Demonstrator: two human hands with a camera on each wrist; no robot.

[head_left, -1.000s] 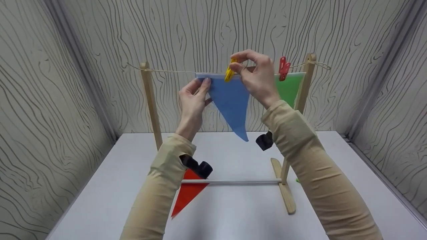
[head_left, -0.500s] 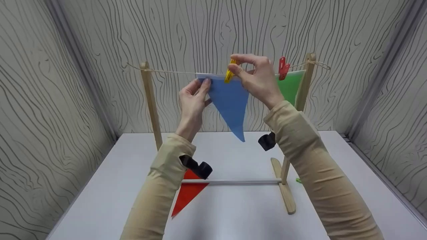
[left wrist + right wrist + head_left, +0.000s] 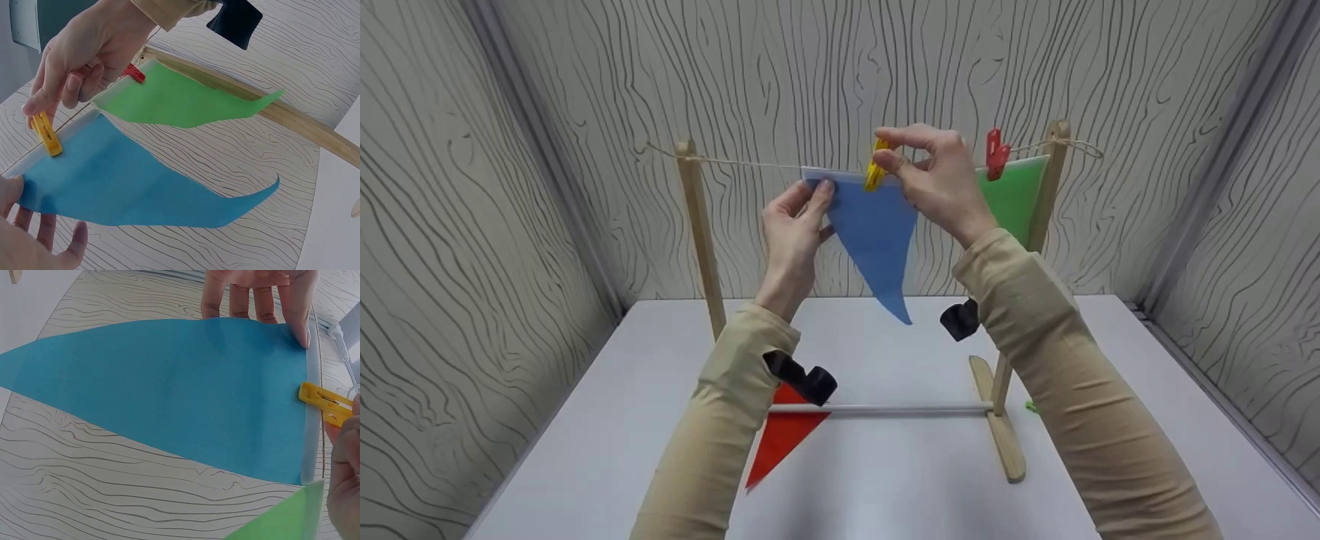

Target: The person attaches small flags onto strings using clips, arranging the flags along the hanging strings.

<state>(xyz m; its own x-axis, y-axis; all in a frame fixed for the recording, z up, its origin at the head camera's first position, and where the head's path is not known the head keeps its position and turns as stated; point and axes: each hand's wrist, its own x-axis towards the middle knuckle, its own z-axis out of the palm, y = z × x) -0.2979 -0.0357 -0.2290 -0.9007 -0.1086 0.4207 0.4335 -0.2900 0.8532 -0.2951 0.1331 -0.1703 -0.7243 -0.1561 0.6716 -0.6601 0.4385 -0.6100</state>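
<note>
A blue triangular pennant (image 3: pixel 874 232) hangs point down at the string (image 3: pixel 750 162). My left hand (image 3: pixel 795 232) pinches its upper left corner between thumb and fingers. Between thumb and forefinger, my right hand (image 3: pixel 945 176) grips a yellow clothespin (image 3: pixel 875 166). In the right wrist view the clothespin (image 3: pixel 326 402) crosses the string, and its tip lies over the pennant's white top edge. To the right a green pennant (image 3: pixel 1014 196) hangs from the string under a red clothespin (image 3: pixel 996 156), partly behind my right hand and sleeve.
Two wooden posts, left (image 3: pixel 701 240) and right (image 3: pixel 1046 195), carry the string. A white rod (image 3: pixel 907 408) joins the stand low down, above a red pennant (image 3: pixel 784 446) on the white table (image 3: pixel 885 487). A small green object (image 3: pixel 1031 406) lies beside the right foot (image 3: pixel 1006 442).
The yellow clothespin and the right hand have come down slightly, and the blue pennant's top edge has sunk a little with them. Its lower tip has swung slightly left. The left hand stays put.
</note>
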